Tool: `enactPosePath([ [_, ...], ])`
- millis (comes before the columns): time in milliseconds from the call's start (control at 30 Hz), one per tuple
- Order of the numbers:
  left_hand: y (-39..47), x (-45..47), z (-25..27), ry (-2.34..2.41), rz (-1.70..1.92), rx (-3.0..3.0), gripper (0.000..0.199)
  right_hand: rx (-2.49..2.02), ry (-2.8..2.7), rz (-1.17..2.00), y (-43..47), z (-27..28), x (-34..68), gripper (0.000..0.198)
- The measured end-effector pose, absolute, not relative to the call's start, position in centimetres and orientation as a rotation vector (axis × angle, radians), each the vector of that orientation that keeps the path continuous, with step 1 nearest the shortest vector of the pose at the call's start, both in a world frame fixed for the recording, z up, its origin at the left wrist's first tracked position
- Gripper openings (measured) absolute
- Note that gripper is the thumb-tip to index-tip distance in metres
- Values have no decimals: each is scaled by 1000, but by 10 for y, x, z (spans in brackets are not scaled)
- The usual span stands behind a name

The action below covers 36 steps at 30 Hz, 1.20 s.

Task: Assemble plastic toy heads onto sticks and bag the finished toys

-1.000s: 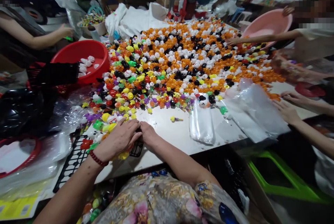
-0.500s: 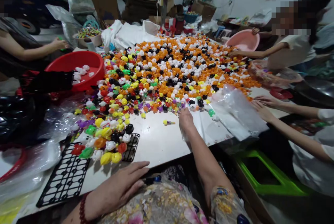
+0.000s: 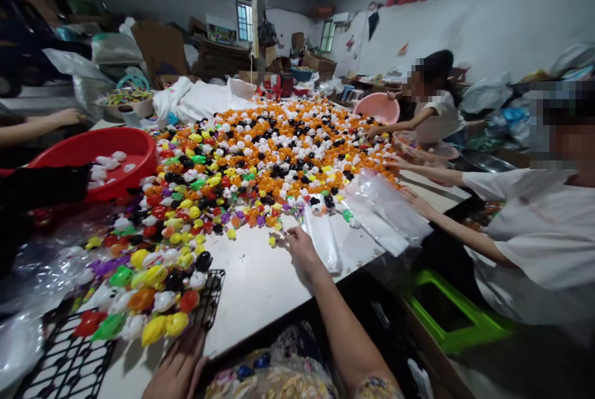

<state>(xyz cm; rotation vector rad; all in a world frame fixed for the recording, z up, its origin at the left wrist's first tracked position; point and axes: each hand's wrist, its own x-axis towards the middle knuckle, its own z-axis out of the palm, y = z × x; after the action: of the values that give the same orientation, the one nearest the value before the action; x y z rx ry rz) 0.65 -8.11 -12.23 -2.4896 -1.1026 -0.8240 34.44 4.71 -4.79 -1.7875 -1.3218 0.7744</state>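
My right hand [image 3: 304, 251] reaches over the white tabletop, its fingertips pinched at the end of a small yellow-headed toy stick [image 3: 273, 240]. My left hand [image 3: 177, 367] lies with fingers stretched at the table's near edge, beside a black plastic grid rack [image 3: 214, 300]. Several colourful toy heads, such as a yellow one [image 3: 154, 329] and a green one [image 3: 110, 326], are grouped on that rack. Ahead of both hands spreads a large heap of small toy heads [image 3: 279, 157], orange, white, black, yellow and red.
A red basin [image 3: 56, 154] with white pieces stands left. Clear plastic bags [image 3: 388, 213] lie to the right of my right hand. Co-workers [image 3: 520, 225] sit along the right side, one by a pink basin [image 3: 379, 108]. A green stool [image 3: 458, 312] stands below.
The view has swung right and up. My right hand has moved to the yellow-headed toy stick. The left hand has shifted to the rack's edge.
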Motion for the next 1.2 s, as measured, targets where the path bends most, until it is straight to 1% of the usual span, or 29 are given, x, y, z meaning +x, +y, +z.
enactPosePath([
  [33,-80,10,-122,-1142,-825,-2489,67,-1736,-1302,862,43,-51,338,16],
  [100,-77,19,-119,-1232,-801,-2513,64,-1548,-1204,1132,34,-57,325,21],
  [167,-70,26,-116,-1301,-740,-2544,53,-1275,-1001,1452,27,-62,313,25],
  [233,-62,33,-116,-1392,-687,-2544,45,-1053,-781,1688,23,-65,302,29],
  [300,-55,37,-117,-1488,-661,-2529,41,-964,-680,1796,19,-66,292,32],
  [400,-48,42,-118,-1587,-678,-2515,40,-909,-651,1873,16,-67,280,31],
  [567,-50,43,-114,-1605,-725,-2572,38,-948,-654,1917,11,-69,266,33],
  [667,-51,42,-110,-1596,-725,-2567,36,-1006,-681,1870,7,-72,258,37],
  [800,-51,43,-105,-1585,-727,-2560,34,-1161,-853,1794,3,-76,244,40],
  [967,-52,45,-101,-1616,-775,-2541,31,-1324,-1152,1601,-4,-78,236,35],
  [1067,-53,45,-100,-1646,-805,-2524,28,-1362,-1326,1470,-9,-77,236,34],
  [1200,-56,46,-99,-1644,-814,-2488,25,-1374,-1496,1386,-17,-76,236,31],
])
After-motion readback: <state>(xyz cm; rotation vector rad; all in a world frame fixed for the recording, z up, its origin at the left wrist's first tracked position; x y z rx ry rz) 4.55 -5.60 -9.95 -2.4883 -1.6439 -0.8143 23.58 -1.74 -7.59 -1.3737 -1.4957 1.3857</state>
